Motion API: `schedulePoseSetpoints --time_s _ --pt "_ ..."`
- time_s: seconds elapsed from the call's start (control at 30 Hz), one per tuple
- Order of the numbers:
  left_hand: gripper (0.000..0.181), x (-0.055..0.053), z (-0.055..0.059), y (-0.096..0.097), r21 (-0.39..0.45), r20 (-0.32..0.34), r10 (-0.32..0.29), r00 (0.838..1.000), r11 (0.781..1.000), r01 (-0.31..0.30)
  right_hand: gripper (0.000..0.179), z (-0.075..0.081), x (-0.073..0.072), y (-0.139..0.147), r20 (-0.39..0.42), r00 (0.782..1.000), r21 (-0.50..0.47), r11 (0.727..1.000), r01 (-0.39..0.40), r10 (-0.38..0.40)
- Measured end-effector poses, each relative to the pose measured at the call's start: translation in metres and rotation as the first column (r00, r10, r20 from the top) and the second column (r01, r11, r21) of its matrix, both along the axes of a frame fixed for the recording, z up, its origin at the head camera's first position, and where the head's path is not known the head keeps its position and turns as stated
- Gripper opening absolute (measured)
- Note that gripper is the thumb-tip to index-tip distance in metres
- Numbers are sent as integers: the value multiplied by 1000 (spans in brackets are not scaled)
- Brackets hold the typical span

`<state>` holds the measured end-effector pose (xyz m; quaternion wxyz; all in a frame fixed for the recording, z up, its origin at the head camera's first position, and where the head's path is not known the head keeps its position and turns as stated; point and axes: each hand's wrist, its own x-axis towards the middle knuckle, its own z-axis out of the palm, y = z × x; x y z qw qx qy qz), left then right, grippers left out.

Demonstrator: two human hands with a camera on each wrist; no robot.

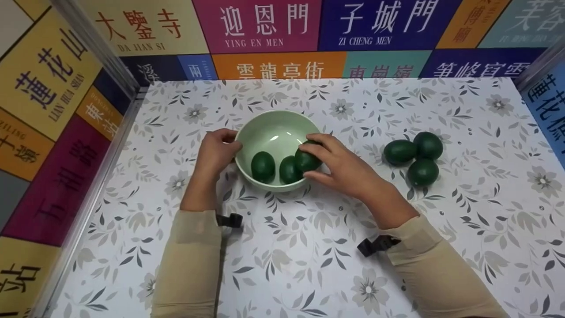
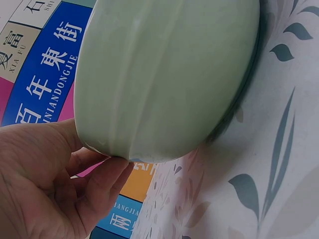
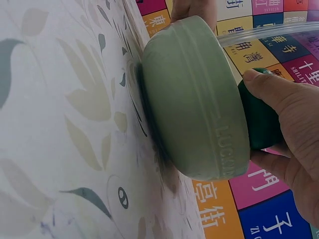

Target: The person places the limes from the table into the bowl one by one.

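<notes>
My right hand (image 1: 340,167) had its thumb and fingers curled round a dark green oval fruit (image 1: 304,160), avocado-like in shape, while my left hand (image 1: 215,149) pinched the far-left rim of the pale green bowl (image 1: 274,130) between thumb and fingers. The bowl stood upright just above the centre of the head frame, on the leaf-patterned tablecloth (image 1: 287,247), and the right wrist view caught raised lettering (image 3: 223,149) on its outer wall. The gripped fruit was at the bowl's right rim, near the middle of the frame, overlapping another oval fruit (image 1: 288,170) inside; I could not tell whether the two touched. One more, the leftmost fruit (image 1: 263,167), lay in the lower left of the bowl, and a cluster of three fruits (image 1: 423,172) sat on the cloth, right of centre in the frame. I judged the step in hand to be a transfer across that rim, with the left hand bracing; from this moment alone I could not settle whether the fruit was going in or coming out. If in, the move called for lowering it past the wall and loosening gently, so it wouldn't knock its neighbour; if out, for lifting clear before swinging to the right, the rim held firm either way.
</notes>
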<state>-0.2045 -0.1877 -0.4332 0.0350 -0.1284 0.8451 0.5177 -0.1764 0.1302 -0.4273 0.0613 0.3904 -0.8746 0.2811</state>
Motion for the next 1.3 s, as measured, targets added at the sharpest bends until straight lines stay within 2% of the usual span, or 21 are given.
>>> schedulePoseSetpoints --time_s 0.27,0.5,0.87,1.3 --pt "35 0 2 0 -24 -8 -4 1000 1000 4 57 -1 1 -4 12 1000 36 999 11 -11" --pt "34 1 3 1 -12 -6 -6 1000 1000 6 56 4 3 -5 5 1000 66 998 16 -16" --pt "32 4 1 1 -10 -10 8 1000 1000 -8 57 12 -1 -14 53 998 147 988 36 -44" --pt "34 0 2 -1 -8 18 2 1000 1000 -1 58 3 -8 -18 102 994 169 985 22 -40"
